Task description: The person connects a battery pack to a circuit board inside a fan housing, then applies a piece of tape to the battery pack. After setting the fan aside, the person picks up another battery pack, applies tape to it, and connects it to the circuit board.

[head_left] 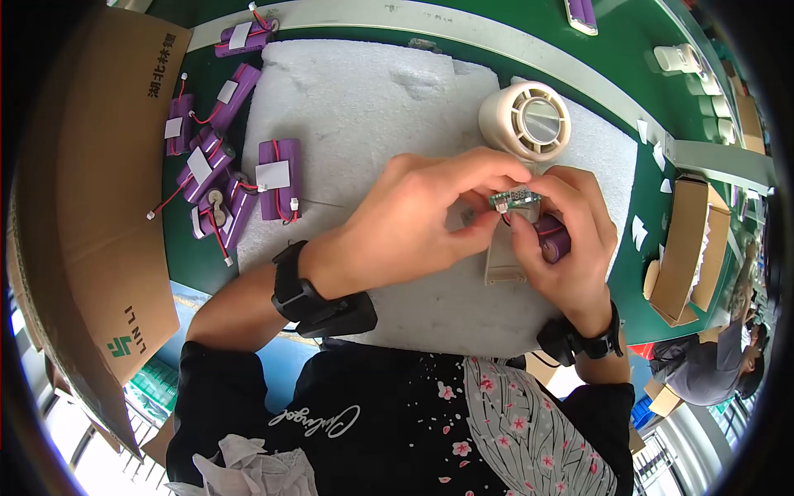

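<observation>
Your left hand (422,219) pinches one end of a small green circuit board (514,199) between thumb and fingertips; your right hand (571,240) pinches the board's white connector end and cradles a purple battery cell (556,241) in its palm; the board sits just above the handle of a beige handheld fan (526,122) lying on the white foam sheet (364,91); more purple battery packs (279,178) lie to your left, beside a cardboard box (91,190).

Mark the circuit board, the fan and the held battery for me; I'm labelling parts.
Circuit board (514,199), head view, green face.
Fan (529,121), head view, round grille.
Battery (555,241), head view, purple end.
</observation>
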Tool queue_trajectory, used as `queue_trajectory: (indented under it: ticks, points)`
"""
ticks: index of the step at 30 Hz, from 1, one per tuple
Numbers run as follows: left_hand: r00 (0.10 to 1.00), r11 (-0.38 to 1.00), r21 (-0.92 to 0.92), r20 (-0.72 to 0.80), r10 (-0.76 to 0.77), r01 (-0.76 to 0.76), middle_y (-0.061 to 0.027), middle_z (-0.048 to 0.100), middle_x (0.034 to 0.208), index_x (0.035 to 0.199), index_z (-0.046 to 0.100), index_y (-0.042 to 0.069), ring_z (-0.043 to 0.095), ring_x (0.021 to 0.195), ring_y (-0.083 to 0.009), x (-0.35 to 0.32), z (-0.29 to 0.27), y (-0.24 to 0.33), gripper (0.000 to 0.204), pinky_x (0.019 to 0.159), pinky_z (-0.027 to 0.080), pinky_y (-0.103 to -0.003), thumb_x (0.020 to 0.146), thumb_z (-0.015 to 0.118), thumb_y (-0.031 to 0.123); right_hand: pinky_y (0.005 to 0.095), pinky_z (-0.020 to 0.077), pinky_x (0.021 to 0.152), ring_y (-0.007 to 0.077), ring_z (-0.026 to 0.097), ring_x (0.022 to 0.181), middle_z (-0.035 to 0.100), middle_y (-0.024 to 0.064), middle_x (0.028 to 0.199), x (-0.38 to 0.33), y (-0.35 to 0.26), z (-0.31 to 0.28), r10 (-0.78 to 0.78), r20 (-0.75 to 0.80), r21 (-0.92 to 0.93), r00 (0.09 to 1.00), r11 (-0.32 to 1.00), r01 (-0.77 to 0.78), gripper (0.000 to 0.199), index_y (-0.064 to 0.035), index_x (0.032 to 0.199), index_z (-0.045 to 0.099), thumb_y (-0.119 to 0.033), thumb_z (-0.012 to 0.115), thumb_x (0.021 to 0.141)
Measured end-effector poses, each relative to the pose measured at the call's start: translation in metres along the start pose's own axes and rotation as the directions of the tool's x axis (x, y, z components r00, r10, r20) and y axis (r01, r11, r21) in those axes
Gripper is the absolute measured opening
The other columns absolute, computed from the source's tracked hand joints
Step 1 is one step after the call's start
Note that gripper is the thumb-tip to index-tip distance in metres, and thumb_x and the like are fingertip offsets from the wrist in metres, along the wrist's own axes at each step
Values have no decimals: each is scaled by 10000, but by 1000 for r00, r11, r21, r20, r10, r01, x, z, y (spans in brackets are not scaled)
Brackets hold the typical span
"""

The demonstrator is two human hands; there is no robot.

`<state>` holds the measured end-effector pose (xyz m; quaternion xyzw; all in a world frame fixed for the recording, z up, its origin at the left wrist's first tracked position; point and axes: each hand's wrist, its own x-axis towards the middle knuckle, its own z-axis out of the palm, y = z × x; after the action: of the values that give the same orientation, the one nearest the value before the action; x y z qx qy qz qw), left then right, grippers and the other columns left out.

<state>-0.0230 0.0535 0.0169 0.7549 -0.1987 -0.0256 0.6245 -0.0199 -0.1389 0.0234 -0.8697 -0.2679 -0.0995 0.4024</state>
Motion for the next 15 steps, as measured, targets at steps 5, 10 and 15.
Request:
queue_trajectory:
  ticks: [5, 10, 15]
  points:
    - [999, 999, 12, 26, -45, 45, -95, 680, 974, 1086, 643, 35, 689, 850, -173, 0, -2, 0, 387, 765, 570, -271, 726, 657, -108, 308, 530, 531, 233, 643, 671, 604, 120, 931, -1, 1, 1, -11, 10, -47, 1000, 999, 11, 372, -53, 991, 613, -38, 765, 652]
    - [999, 999, 9, 4, -34, 34, -101, 683, 980, 1071, 657, 29, 690, 838, -164, -3, -2, -4, 374, 742, 572, -264, 723, 670, -106, 307, 532, 533, 227, 647, 679, 610, 115, 924, -1, 0, 1, 4, -12, -35, 1000, 999, -4, 398, -52, 994, 613, -31, 785, 636]
    - [997, 1000, 22, -79, -16, 18, -101, 684, 951, 1030, 685, 31, 690, 802, -168, -5, 2, -6, 334, 702, 570, -255, 718, 685, -91, 298, 530, 530, 214, 646, 671, 614, 107, 906, 2, -2, 2, 37, -40, 11, 999, 999, -37, 414, -52, 1014, 620, -26, 788, 637]
